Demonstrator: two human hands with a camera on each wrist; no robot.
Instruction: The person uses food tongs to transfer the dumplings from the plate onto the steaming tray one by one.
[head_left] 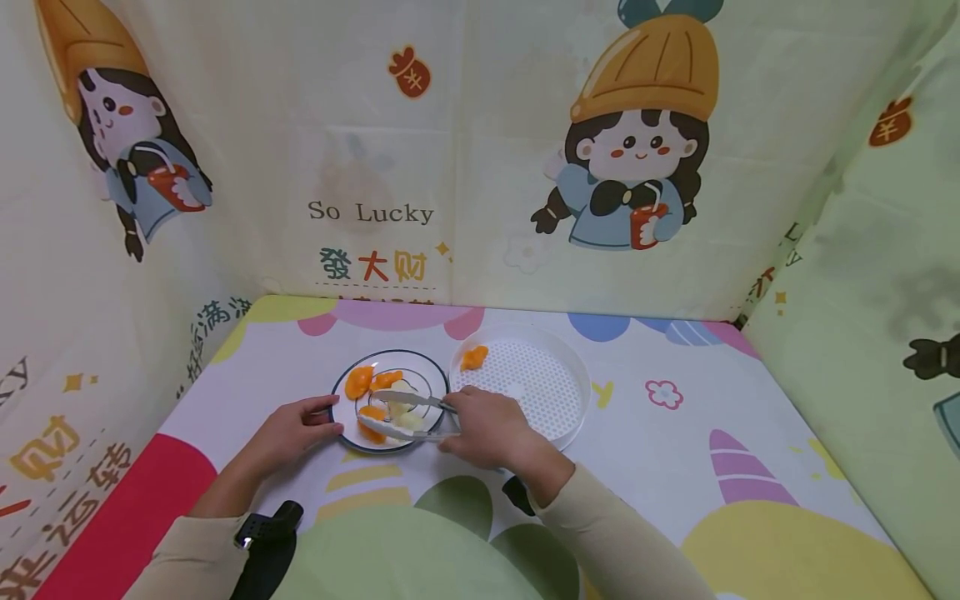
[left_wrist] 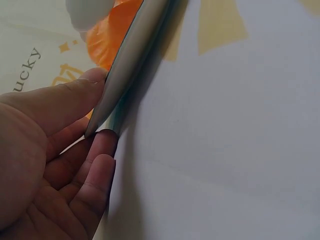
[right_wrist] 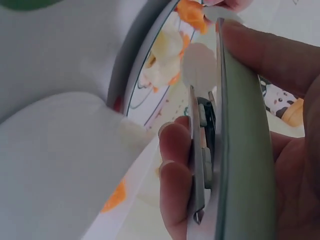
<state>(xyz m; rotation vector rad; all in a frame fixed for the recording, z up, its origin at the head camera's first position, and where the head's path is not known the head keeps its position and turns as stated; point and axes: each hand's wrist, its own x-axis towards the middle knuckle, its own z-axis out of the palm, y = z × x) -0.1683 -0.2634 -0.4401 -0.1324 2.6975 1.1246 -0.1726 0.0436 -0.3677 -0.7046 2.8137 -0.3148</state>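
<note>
My left hand point(head_left: 296, 429) pinches the left rim of a white plate point(head_left: 426, 367) with dark ring lines. In the left wrist view the thumb lies over the plate's edge point(left_wrist: 132, 62) and fingers sit beneath it. Several orange pieces point(head_left: 359, 382) and some pale pieces point(head_left: 408, 421) lie on the plate. Metal tongs point(head_left: 411, 435) are held in my right hand point(head_left: 491, 425), arms spread above the pale pieces. In the right wrist view, thumb and fingers grip the tongs' handle point(right_wrist: 245, 150) from both sides. Whether the tongs touch any piece, I cannot tell.
Right of the plate stands a round white perforated tray point(head_left: 532, 379) with one orange piece point(head_left: 474, 358) at its upper left. The patterned tablecloth point(head_left: 637, 450) covers the table. Printed cloth point(head_left: 495, 167) hangs behind and at both sides.
</note>
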